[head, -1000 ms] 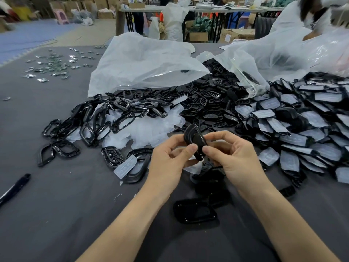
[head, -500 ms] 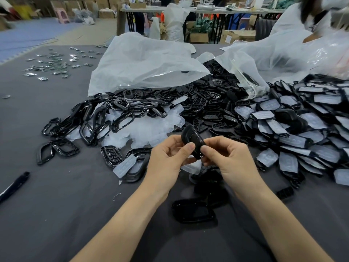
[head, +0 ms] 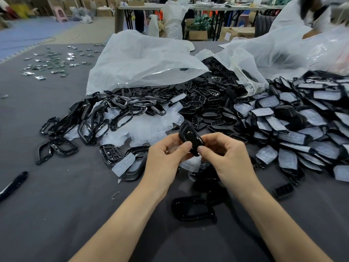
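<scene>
Both of my hands hold one glossy black plastic shell point(head: 189, 136) above the grey table point(head: 56, 214). My left hand point(head: 164, 157) pinches its left side with thumb and fingers. My right hand point(head: 226, 157) pinches its lower right edge. The lower part of the shell is hidden behind my thumbs. Directly below my hands lies another black shell point(head: 192, 208) flat on the table.
A heap of black frames point(head: 98, 121), grid inserts point(head: 204, 103) and clear-film-covered pieces point(head: 302, 129) spreads across the table's middle and right. White plastic bags point(head: 143, 61) lie behind it. A black pen point(head: 13, 184) lies at the left edge. Small shiny parts point(head: 49, 63) are scattered far left. A person sits at far right.
My hands have stayed in place with the black shell. Its top end has tilted slightly to the left between my fingers.
</scene>
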Available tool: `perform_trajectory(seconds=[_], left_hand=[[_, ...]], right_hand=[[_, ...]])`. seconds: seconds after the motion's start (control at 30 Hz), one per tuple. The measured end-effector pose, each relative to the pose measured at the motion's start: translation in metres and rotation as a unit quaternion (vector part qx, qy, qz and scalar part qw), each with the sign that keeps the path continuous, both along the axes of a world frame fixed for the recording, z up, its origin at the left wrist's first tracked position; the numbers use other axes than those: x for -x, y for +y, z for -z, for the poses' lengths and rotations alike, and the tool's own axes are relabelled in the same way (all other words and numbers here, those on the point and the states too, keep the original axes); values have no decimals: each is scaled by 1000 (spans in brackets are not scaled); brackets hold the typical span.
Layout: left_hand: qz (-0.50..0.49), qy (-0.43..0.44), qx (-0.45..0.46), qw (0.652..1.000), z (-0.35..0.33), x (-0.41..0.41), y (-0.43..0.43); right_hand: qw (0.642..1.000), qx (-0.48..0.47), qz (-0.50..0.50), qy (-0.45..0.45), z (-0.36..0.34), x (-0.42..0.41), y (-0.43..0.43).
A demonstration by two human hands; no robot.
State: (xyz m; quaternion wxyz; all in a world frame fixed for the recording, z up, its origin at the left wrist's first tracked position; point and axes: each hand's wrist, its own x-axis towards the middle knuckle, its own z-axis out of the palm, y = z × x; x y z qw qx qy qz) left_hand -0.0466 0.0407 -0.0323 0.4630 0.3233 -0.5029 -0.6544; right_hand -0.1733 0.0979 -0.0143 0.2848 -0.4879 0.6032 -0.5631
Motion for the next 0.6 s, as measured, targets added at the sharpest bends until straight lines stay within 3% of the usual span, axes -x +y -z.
perform_trajectory(seconds=[0.27,0.5,0.6], left_hand=[[19,-31,21,999,-2,0,1],[18,-67,65,995,-1,0,3],[33,-45,49,997,-1,1,4]], right_hand=[[991,-25,14,-133,1,-4,1],[989,-31,31,-141,0,-5,1],[980,-43,8,-195,-1,-5,2]])
